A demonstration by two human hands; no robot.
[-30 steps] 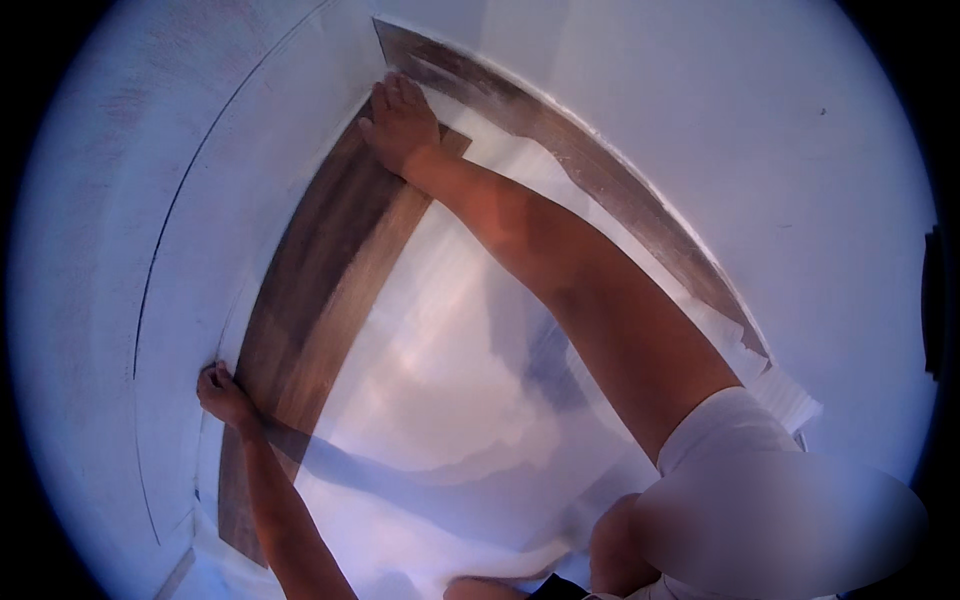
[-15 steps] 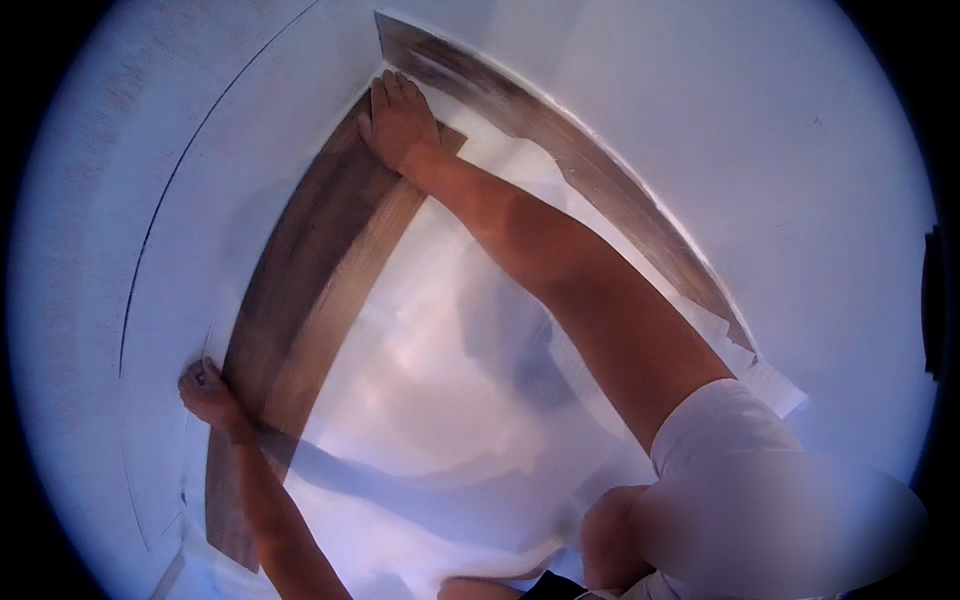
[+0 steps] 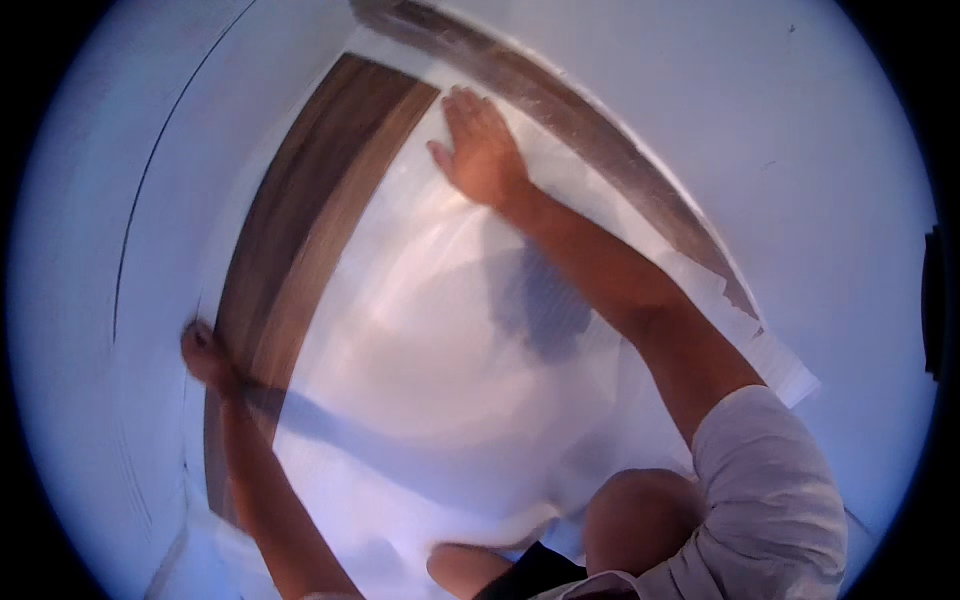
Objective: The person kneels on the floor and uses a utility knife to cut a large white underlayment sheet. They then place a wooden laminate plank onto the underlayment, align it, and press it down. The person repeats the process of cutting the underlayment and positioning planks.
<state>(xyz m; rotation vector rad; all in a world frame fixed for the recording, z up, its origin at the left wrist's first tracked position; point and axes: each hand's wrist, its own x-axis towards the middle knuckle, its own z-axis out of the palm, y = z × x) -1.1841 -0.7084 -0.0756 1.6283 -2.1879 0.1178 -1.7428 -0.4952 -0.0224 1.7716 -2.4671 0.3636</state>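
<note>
"What's nearest?"
"Left hand (image 3: 207, 357), curled at the edge of a long, wood-grained board (image 3: 310, 200); I can't tell if it grips."
"Where's the board?"
"Along the white wall (image 3: 90, 220), flat, in 2 browns."
"Right hand (image 3: 482, 148)?"
"Fingers straight, slightly apart, over a pale sheet (image 3: 420, 300). Beyond, a scuffed brown strip (image 3: 560, 100)."

Showed glare and bluish shadows on white sheet (image 3: 400, 400); softened fine detail; bowed straight edges; blackened toward corners.
</note>
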